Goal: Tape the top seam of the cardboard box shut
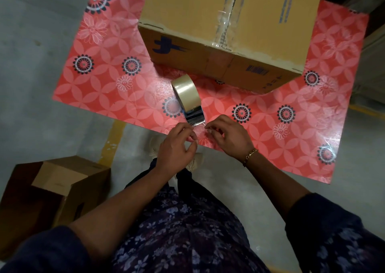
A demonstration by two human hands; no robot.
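Note:
A large cardboard box [225, 29] stands on a red flowered table [108, 85], its top flaps closed, with clear tape lying along the centre seam. In front of it lies a tape dispenser [187, 97] with a beige roll, its metal cutter end pointing toward me. My left hand [177, 145] and my right hand [227, 135] meet just below the cutter, fingers pinched on the loose clear end of the tape. A gold bracelet sits on my right wrist.
A smaller open cardboard box [50, 193] sits on the concrete floor at lower left. A yellow floor line [112, 141] runs under the table's near edge. My feet show beneath my hands.

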